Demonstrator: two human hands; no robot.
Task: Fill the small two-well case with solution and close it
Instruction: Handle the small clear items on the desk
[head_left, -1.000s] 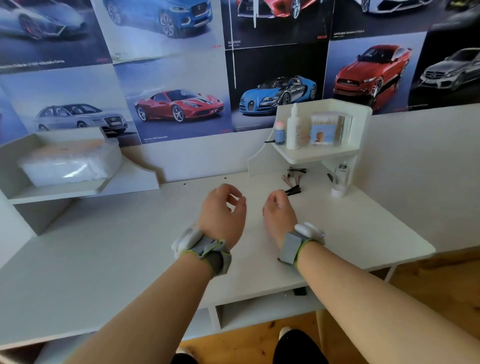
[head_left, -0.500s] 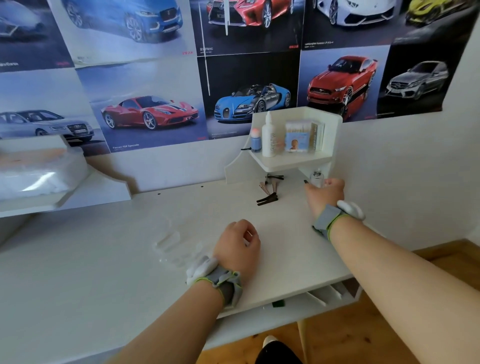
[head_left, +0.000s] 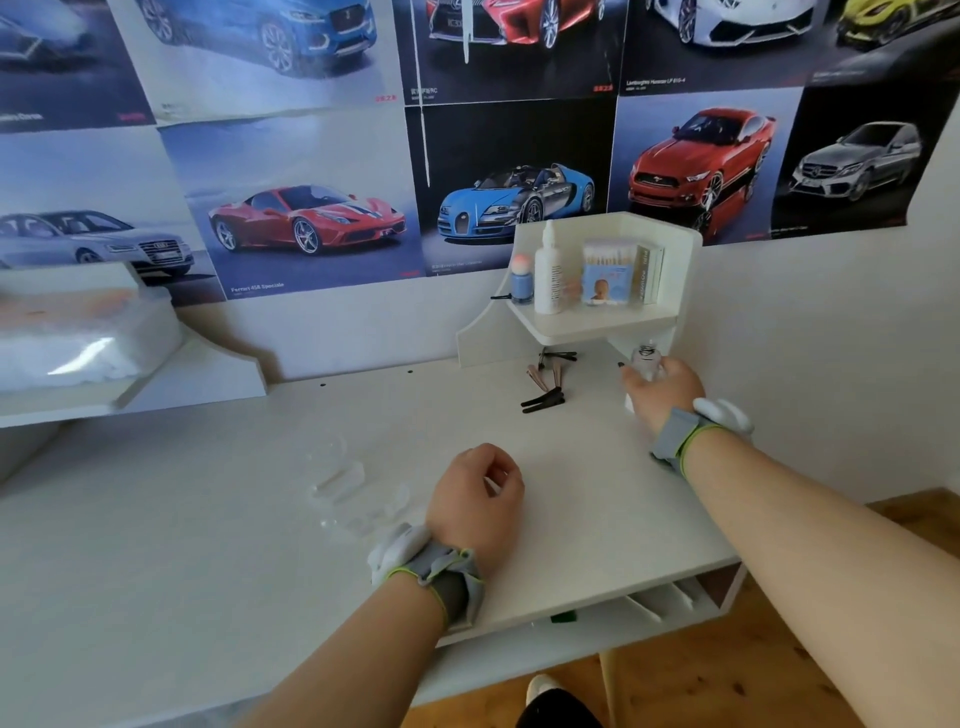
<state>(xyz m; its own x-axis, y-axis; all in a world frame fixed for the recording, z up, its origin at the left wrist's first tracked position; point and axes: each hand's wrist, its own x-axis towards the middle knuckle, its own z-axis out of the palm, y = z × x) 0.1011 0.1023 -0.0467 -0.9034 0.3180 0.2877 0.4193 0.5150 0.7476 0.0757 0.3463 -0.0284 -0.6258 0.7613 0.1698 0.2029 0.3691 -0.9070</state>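
My right hand (head_left: 665, 389) reaches under the small corner shelf (head_left: 597, 325) at the back right, its fingers curled round a small clear bottle (head_left: 645, 357) standing on the desk. My left hand (head_left: 475, 499) rests in the middle of the white desk (head_left: 208, 545), fingers loosely curled and holding nothing. Just left of it lie faint clear plastic pieces (head_left: 340, 480); I cannot tell whether they form the two-well case. A tall white dropper bottle (head_left: 549, 275) stands on the corner shelf.
Also on the corner shelf stand a small blue bottle (head_left: 521, 283) and a box of cotton swabs (head_left: 610, 273). Dark hair clips (head_left: 545, 397) lie on the desk below. A white wrapped pack (head_left: 78, 338) sits on the left shelf. Car posters cover the wall.
My right hand has travelled from the desk's middle to the back right and closed round the small clear bottle. My left hand has drawn back toward me. The view turned right.
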